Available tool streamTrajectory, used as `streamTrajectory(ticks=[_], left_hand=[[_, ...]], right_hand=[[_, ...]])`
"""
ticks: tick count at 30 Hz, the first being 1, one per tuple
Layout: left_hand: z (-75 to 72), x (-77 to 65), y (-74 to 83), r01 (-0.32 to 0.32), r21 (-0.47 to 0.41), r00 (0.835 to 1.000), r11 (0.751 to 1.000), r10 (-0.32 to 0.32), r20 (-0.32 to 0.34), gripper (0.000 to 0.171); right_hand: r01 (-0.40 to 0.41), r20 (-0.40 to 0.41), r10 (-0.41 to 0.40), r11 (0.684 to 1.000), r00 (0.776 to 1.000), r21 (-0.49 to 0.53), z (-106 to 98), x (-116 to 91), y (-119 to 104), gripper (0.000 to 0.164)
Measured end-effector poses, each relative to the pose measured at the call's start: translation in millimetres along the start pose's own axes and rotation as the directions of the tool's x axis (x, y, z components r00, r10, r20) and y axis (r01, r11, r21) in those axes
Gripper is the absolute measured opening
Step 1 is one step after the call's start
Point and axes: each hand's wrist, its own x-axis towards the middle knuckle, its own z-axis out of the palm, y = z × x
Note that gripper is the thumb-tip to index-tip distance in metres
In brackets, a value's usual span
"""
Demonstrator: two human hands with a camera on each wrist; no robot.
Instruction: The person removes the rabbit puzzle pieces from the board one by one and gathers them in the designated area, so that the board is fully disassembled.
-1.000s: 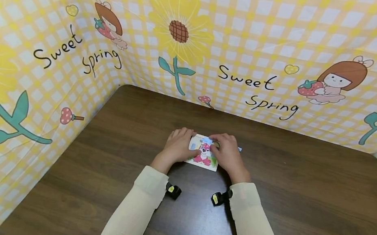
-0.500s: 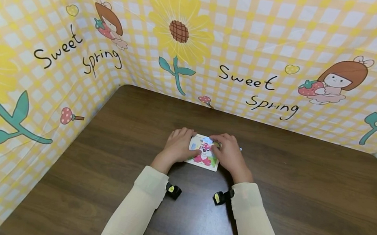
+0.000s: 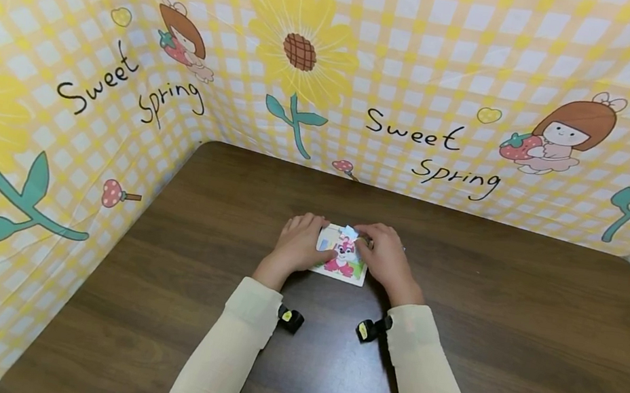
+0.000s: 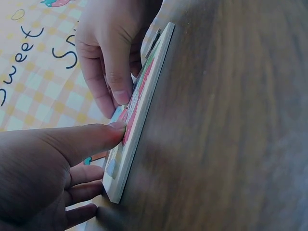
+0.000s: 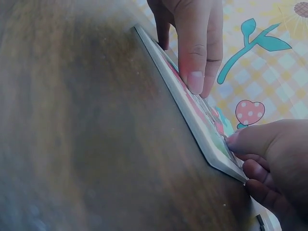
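Observation:
A small jigsaw puzzle (image 3: pixel 340 266) with a pink cartoon animal lies in a pale tray on the table, between both hands. My left hand (image 3: pixel 298 243) holds it by the left side, thumb on the picture and the other fingers along the outer edge. At the top of the puzzle, a light-blue puzzle piece (image 3: pixel 349 232) sits askew over the picture. My right hand (image 3: pixel 384 257) pinches this piece at its right side with thumb and forefinger. In the right wrist view, the left thumb (image 5: pixel 195 83) presses on the picture. The right hand covers the puzzle's upper right corner.
The brown wooden table (image 3: pixel 515 338) extends around the puzzle. A loose flat piece (image 5: pixel 260 222) lies beside the tray by the right hand, mostly hidden in the head view. Yellow checked cloth (image 3: pixel 422 69) stands behind and at the sides of the table.
The light-blue piece has turned and shows more at the puzzle's top edge. My right fingers have shifted slightly to the right. The left hand keeps its place.

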Motion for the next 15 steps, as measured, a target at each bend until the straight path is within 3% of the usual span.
streamTrajectory(ticks=[15], left_hand=[[-2.2, -2.7, 0.7, -0.018, -0.003, 1.000, 1.000, 0.018, -0.010, 0.072]], right_hand=[[0.003, -0.021, -0.004, 0.999, 1.000, -0.033, -10.8, -7.9, 0.1, 0.029]])
